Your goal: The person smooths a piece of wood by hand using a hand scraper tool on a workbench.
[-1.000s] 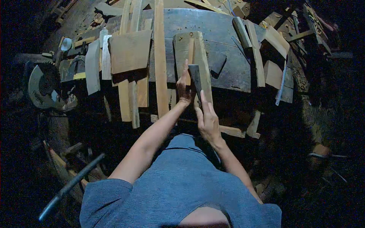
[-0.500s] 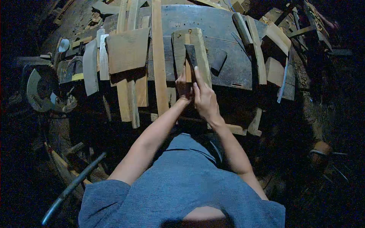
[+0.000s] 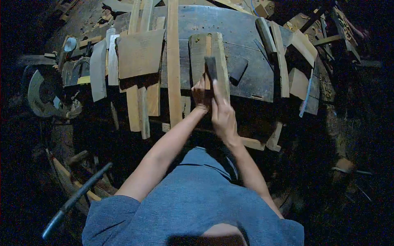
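Note:
A narrow strip of light wood (image 3: 208, 43) lies lengthwise on a thicker board (image 3: 197, 55) at the middle of the bench. My left hand (image 3: 199, 93) is closed around the strip's near end, at the left side. A dark, flat, bar-shaped piece (image 3: 210, 67) lies slantwise against the strip; its exact kind I cannot make out. My right hand (image 3: 224, 117) grips its near end, with the index finger stretched along it. Just right of the board sits a dark block (image 3: 239, 70). The palms and the held ends are hidden.
Left of the board, a long plank (image 3: 173, 61) runs across the bench (image 3: 242, 33), beside a wide wooden slab (image 3: 139, 53) on several slats. Wood pieces, including a long strip (image 3: 280, 59) and a block (image 3: 298, 82), lie on the right. A metal bar (image 3: 78, 201) stands at lower left.
The dark flat piece and my right hand have slid back toward me along the strip. My left hand stays at the strip's near end. The whole view has shifted slightly.

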Demonstrator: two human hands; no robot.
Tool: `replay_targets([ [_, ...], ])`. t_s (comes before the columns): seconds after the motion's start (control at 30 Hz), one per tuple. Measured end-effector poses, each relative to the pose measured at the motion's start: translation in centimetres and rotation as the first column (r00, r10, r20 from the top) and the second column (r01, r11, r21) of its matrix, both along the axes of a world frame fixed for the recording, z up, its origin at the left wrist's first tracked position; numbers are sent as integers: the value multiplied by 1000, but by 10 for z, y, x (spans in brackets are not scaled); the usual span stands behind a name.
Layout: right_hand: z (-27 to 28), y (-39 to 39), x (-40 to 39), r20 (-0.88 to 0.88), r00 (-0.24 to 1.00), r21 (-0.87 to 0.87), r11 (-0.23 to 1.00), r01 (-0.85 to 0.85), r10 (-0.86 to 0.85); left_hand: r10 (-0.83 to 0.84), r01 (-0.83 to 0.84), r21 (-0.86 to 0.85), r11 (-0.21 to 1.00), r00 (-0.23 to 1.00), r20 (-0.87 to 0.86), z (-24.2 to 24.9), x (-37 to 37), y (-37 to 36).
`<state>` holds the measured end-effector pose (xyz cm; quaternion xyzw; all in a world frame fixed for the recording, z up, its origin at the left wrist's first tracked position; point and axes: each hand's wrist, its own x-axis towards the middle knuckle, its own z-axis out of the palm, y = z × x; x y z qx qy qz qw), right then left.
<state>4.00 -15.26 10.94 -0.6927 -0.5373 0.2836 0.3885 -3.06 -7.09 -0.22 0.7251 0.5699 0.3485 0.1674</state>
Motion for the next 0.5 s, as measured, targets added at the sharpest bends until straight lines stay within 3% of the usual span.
replay_targets([
  [0.07,5,-18,-4,106,994,56,998,-8,2,-114,114,-39,993,993,12,4,-3,1],
  [0.1,6,-16,0,113,993,-20,999,-27,29,-103,102,-47,994,994,-31,11,0,-2],
  [0.2,-1,35,21,159,987,-29,999,-17,22,-95,95,-58,994,995,8,6,1,-1],
  [0.27,-5,51,24,157,988,3,1000,-10,9,-100,100,24,995,995,-3,9,3,-1],
  [0.33,-7,48,24,149,989,-10,1000,-15,16,-42,43,-24,999,998,56,12,4,-1],
  [0.47,16,-7,8,60,997,-142,989,-48,57,-91,92,-84,992,996,16,13,0,-1],
  [0.5,16,-2,11,68,996,-104,994,-44,51,-112,112,-70,991,994,2,12,1,0],
])
